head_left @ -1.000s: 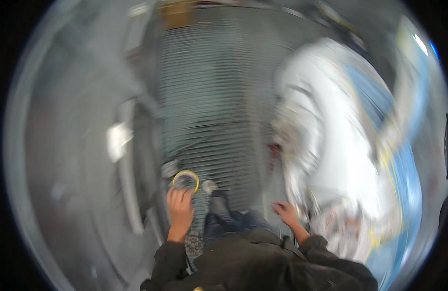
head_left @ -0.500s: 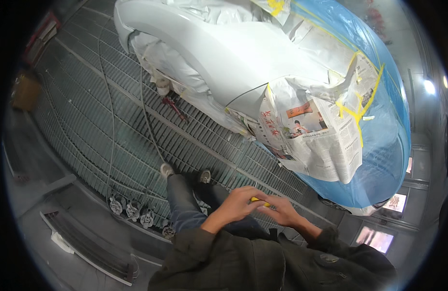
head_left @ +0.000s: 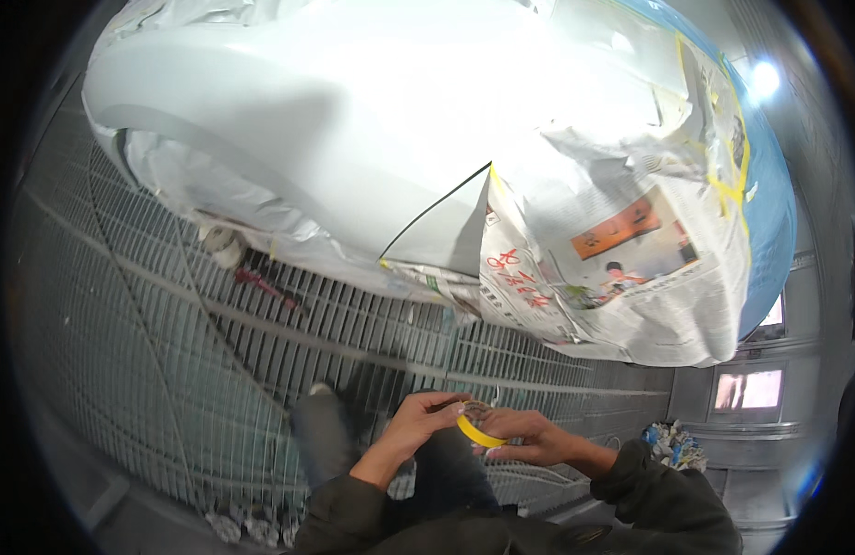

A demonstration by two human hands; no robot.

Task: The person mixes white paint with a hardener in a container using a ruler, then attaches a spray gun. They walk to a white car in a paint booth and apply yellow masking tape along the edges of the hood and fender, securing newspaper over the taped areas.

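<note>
A roll of yellow tape (head_left: 481, 435) is between my two hands, low in the picture. My right hand (head_left: 531, 435) grips it from the right, with the fingers bent around its side. On the other side, my left hand (head_left: 418, 421) pinches at the roll's upper left edge; whether a loose end is between those fingertips is too small to tell. Beyond the hands stands a pale car body (head_left: 381, 120). Newspaper (head_left: 631, 268) is stuck over its right part with yellow tape, and blue plastic film (head_left: 771, 217) wraps the far right end.
Metal grating (head_left: 353, 342) forms the floor under my feet. A red tool (head_left: 268, 289) with a whitish cup (head_left: 224, 248) lies by the car's lower edge. Thin hoses (head_left: 215, 324) cross the grating at left. Crumpled scraps (head_left: 675, 447) are heaped at lower right.
The car appears larger and nearer, and my view has shifted. My hands have moved slightly apart and turned, so more of the yellow roll shows between them.
</note>
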